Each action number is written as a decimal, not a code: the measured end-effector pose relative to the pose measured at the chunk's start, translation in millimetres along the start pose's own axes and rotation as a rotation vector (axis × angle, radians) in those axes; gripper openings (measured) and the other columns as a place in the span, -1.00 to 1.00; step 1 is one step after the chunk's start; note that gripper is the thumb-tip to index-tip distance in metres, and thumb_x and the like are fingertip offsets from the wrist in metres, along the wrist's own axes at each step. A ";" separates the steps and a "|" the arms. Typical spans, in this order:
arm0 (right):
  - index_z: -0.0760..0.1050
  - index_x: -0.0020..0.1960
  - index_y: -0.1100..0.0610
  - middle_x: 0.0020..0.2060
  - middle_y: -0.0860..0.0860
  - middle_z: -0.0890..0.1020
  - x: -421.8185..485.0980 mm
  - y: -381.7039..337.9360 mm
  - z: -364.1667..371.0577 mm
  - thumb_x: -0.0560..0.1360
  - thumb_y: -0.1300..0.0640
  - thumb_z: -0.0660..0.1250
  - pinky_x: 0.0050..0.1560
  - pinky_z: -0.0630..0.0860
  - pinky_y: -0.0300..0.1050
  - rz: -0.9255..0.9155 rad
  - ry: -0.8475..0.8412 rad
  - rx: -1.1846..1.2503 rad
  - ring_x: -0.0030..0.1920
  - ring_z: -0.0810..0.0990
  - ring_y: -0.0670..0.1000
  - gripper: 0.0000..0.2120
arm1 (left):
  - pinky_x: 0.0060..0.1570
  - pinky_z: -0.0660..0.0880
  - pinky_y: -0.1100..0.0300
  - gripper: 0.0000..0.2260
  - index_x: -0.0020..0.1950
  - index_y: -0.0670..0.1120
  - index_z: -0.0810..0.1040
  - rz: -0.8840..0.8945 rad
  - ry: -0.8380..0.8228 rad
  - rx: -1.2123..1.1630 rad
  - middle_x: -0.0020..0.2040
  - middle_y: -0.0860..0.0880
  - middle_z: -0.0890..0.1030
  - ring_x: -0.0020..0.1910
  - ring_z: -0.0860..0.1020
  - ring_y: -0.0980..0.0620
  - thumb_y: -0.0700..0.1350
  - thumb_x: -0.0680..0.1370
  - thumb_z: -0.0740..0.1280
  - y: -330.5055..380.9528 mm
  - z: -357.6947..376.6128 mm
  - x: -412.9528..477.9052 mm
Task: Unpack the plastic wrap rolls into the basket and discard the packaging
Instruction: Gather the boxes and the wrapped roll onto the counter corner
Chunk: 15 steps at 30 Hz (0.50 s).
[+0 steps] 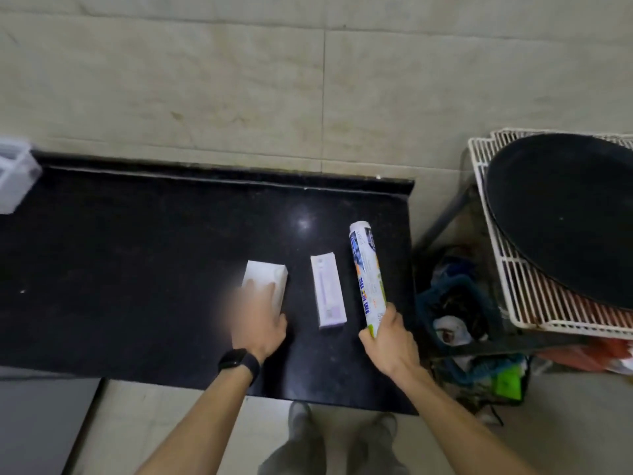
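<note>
Right grip (387, 341): fingers curled round the near end of a plastic wrap roll (368, 275) that is still in its printed wrapper. The roll's long axis runs near-to-far, with the far white end leaning slightly left. It sits over the right edge of the black table (137, 269); can't tell if the far end touches the surface.

Left grip (260, 323): fingers stretched flat on top of a white box (265, 275), thumb along its near right corner. The fingers are blurred. There is a black watch (239, 363) on that wrist.

A 2nd white box (328, 289), narrow, with a lilac print on top, lies flat between the 2 hands and touches neither. Its long axis is also near-to-far, roughly parallel to the roll.

A white basket (15, 176) is at the far left edge of the table, cut off by the frame and well apart from the boxes.

Right of the table, on the floor, is a dark blue bin (455, 303) with scraps inside. Beyond it is a white wire rack (513, 286) carrying a round black pan (565, 214).
</note>
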State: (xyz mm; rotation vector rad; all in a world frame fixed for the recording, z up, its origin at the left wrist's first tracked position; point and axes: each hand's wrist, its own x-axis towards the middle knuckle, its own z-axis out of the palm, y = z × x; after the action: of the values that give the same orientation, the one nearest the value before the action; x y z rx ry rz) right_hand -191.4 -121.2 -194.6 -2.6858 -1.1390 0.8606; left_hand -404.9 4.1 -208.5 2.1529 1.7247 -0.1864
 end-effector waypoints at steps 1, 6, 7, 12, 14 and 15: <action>0.08 0.50 0.23 0.25 0.20 0.44 2.0 -1.7 6.8 0.51 -0.10 0.25 0.01 0.50 0.07 -0.004 0.009 -0.011 0.12 0.57 0.28 -0.28 | 0.47 0.07 -0.23 -0.39 0.54 0.10 0.18 -0.006 0.009 -0.007 0.59 -0.17 0.05 0.55 -0.02 -0.30 0.08 0.52 0.28 -1.1 0.9 1.5; 0.00 0.54 0.22 0.29 0.19 0.41 5.9 -8.8 27.9 0.56 -0.15 0.21 0.03 0.52 0.06 -0.015 0.031 -0.088 0.18 0.54 0.21 -0.26 | 0.32 0.34 -0.13 -0.46 0.44 0.09 0.30 0.001 0.028 -0.048 0.52 -0.14 0.18 0.36 0.30 -0.26 0.05 0.48 0.34 -9.0 -1.0 13.3; 0.01 0.54 0.20 0.29 0.17 0.41 6.2 -9.8 29.1 0.56 -0.17 0.21 0.01 0.53 0.06 -0.003 0.033 -0.100 0.20 0.52 0.21 -0.26 | 0.31 0.37 -0.12 -0.46 0.44 0.09 0.30 0.006 0.027 -0.050 0.51 -0.15 0.18 0.33 0.33 -0.26 0.05 0.48 0.35 -10.0 -0.9 15.1; 0.17 0.44 0.16 0.29 0.15 0.38 11.1 -13.5 30.9 0.50 -0.22 0.25 0.01 0.52 0.05 0.027 0.023 -0.140 0.25 0.40 0.18 -0.32 | 0.32 0.37 -0.15 -0.44 0.47 0.10 0.25 0.014 0.013 -0.057 0.53 -0.14 0.13 0.35 0.31 -0.29 0.07 0.50 0.33 -15.1 2.3 16.9; 0.19 0.41 0.16 0.28 0.13 0.34 11.8 -14.3 31.4 0.49 -0.22 0.29 0.03 0.52 0.05 0.047 0.011 -0.102 0.26 0.37 0.17 -0.32 | 0.33 0.36 -0.16 -0.44 0.49 0.11 0.24 0.032 0.014 -0.059 0.55 -0.14 0.12 0.38 0.28 -0.28 0.10 0.52 0.32 -18.4 4.6 16.4; 0.17 0.42 0.17 0.29 0.13 0.33 11.6 -14.2 32.3 0.48 -0.23 0.30 0.04 0.53 0.06 0.053 0.001 -0.089 0.28 0.36 0.17 -0.29 | 0.33 0.36 -0.17 -0.44 0.50 0.11 0.23 0.040 0.014 -0.061 0.55 -0.14 0.12 0.39 0.27 -0.29 0.11 0.52 0.31 -19.7 5.5 16.0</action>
State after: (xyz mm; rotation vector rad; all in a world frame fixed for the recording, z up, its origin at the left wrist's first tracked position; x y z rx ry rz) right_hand -211.2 -107.1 -222.6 -2.7995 -1.1376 0.8355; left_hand -419.3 20.3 -222.9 2.1475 1.6719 -0.1068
